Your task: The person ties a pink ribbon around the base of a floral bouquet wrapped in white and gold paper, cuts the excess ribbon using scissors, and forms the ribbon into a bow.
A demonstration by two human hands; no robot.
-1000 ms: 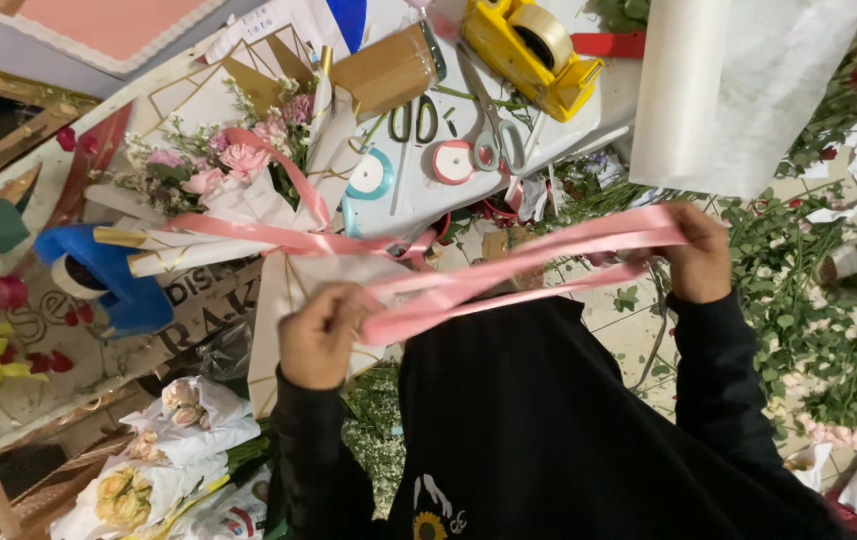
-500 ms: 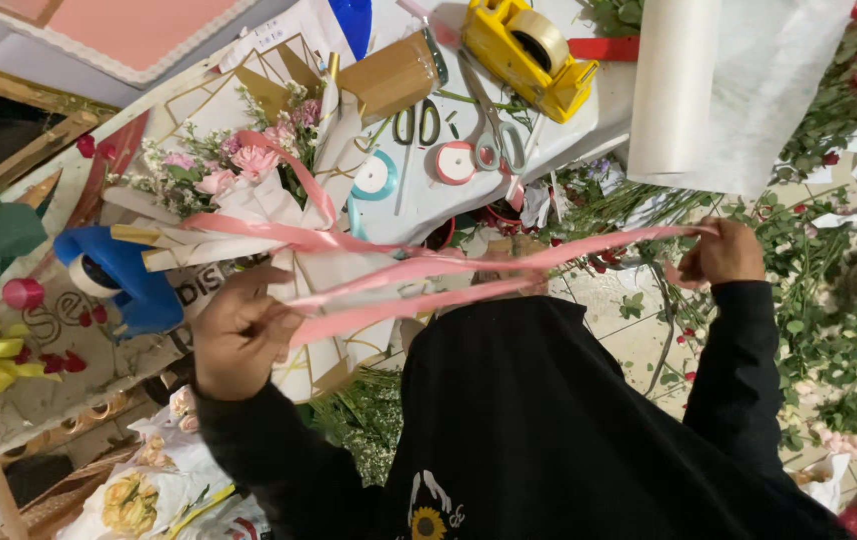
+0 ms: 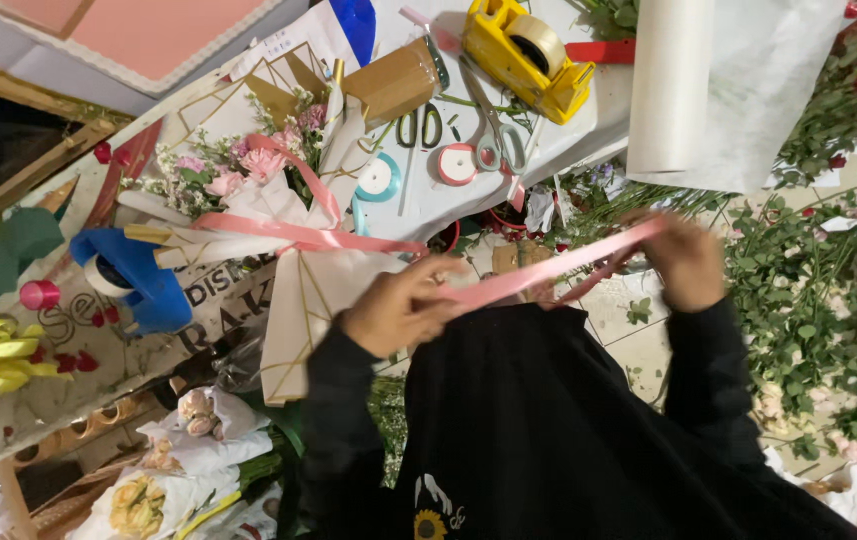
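Observation:
A pink ribbon [image 3: 549, 270] stretches between my two hands above my black sleeves. My left hand [image 3: 404, 305] pinches it at the near end, fingers closed around the band. My right hand [image 3: 687, 262] grips the other end, where the ribbon folds into a loop. The ribbon runs on to the left and is wound around a wrapped bouquet [image 3: 249, 190] of pink and white flowers in white paper with gold lines, lying on the table.
On the table lie scissors [image 3: 494, 140], two small ribbon spools [image 3: 457, 164], a yellow tape dispenser [image 3: 529, 50], a blue tape dispenser [image 3: 134, 275] and a white paper roll [image 3: 674, 85]. Cut leaves and stems [image 3: 809, 290] cover the floor at right. More wrapped flowers [image 3: 199, 440] sit below.
My hands have moved closer together. The left hand has come up and to the right along the ribbon, and the long double loop has shortened into a tighter span.

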